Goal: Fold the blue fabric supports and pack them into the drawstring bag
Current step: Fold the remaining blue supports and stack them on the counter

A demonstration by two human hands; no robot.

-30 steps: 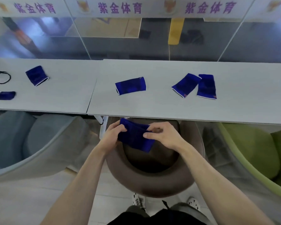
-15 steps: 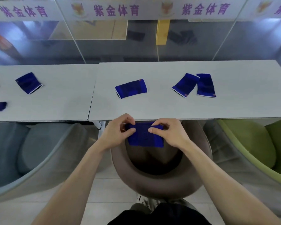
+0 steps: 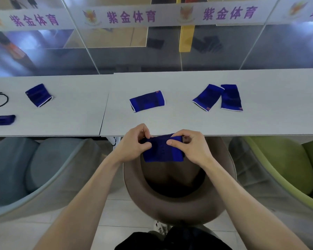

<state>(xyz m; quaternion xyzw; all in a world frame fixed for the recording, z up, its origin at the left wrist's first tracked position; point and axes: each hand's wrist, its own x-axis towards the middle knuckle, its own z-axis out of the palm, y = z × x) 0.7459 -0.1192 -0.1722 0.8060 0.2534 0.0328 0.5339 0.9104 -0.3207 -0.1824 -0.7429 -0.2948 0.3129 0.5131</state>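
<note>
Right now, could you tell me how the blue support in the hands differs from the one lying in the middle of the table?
The held support is pinched by the left hand and right hand over the brown chair; the middle support lies untouched on the table. The held support's top edge looks bent over; the middle support lies flat. White trim shows only on the middle support. Both are blue fabric.

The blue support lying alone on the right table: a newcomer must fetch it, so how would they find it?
Start at the right table of the two pale ones. Near its left end, beyond the left hand and right hand, lies the blue support. Unlike the pair farther right, it lies alone, white trim facing left.
</note>
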